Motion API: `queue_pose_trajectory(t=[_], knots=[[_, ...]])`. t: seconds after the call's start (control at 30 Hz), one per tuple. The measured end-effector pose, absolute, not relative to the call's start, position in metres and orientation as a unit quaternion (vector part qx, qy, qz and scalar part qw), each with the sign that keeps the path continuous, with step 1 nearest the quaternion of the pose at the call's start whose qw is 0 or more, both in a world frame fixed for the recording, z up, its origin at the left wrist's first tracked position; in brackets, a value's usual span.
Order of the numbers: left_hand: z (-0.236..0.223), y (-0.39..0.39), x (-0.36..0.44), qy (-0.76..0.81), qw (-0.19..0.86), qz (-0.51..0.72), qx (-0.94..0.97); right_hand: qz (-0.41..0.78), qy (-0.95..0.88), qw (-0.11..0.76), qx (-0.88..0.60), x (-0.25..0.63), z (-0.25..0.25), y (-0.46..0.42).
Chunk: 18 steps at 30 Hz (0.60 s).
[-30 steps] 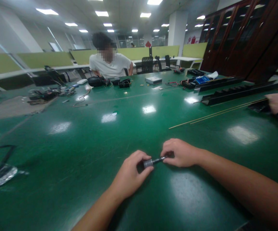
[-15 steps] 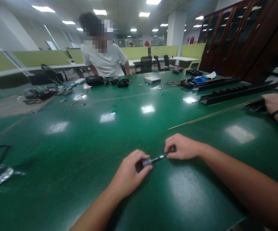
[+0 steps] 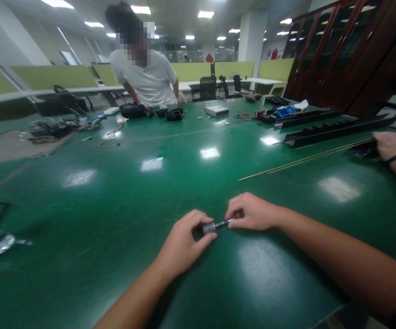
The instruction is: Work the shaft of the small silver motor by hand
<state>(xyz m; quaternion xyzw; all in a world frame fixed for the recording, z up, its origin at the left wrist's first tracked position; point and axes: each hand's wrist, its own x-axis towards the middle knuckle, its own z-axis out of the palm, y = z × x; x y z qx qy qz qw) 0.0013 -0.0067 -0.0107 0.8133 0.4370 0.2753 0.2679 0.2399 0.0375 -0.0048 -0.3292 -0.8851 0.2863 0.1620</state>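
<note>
At the near edge of the green table [image 3: 115,219], my left hand [image 3: 184,242] is clenched around the silver collar of a small metal tool [image 3: 214,226] while my right hand [image 3: 250,212] pinches its dark shaft from three o'clock; the piece lies low over the tabletop at six o'clock. Bare, glossy surface opens toward twelve and nine. Thin brass rods [image 3: 303,160] lie at two o'clock, black trays [image 3: 335,130] beyond. A co-worker's hand [image 3: 389,145] rests at three; a person in a white shirt [image 3: 146,82] stands at eleven.
</note>
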Motion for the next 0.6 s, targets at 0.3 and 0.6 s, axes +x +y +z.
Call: queue_pose_trajectory(t=[0.3,0.6], knots=[[-0.009,-0.008,0.004,0.439,0.250,0.291,0.813,0.204,-0.905,0.232,-0.292,0.217,-0.023,0.032],[-0.007,-0.006,0.005,0.466,0.260,0.260,0.804,0.193,-0.910,0.234,-0.284,0.219,-0.023,0.032]])
